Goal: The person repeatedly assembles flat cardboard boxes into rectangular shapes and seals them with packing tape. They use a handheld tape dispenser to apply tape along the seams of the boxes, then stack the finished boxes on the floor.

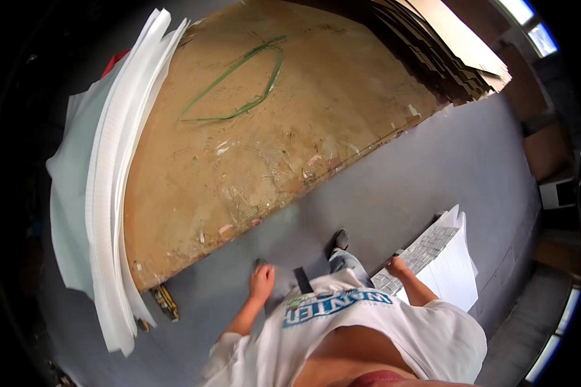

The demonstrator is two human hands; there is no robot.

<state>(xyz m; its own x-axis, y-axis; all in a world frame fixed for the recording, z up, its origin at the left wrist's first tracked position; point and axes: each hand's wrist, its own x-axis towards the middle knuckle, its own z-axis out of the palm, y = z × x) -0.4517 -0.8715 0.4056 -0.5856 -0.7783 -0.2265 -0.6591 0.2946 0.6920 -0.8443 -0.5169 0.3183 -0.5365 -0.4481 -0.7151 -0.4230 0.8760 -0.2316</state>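
Head view: person standing on grey floor (394, 187), looking down past a white printed T-shirt (342, 316).
Left hand (262, 282): hangs free at the side, holding nothing, fingers curled loosely together; over bare floor, just short of the table's near edge.
Right hand (396, 265): rests on the near end of the mosaic tile sheet (426, 251); fingertips on the tile surface; whether they press flat or grip an edge, cannot tell, too small.
Tile sheet: grey small-square mosaic, top of a stack of white sheets (448, 271) at the person's right, low beside the leg.
Stack: sheet edges visible as fine white layers, one corner lifted at the far end.
Table (271, 129): large brown worn board ahead, scuffed, bits of tape and clear film stuck near its near edge.
Green strap (239, 87): thin loop lying loose on the far half of the table, well apart from both hands.
Foam sheets (119, 193): white pile overhanging the table's left edge.
Cardboard (445, 51): flat stack at the table's far right.
Shoe (341, 239): dark, on floor between table and tile stack.
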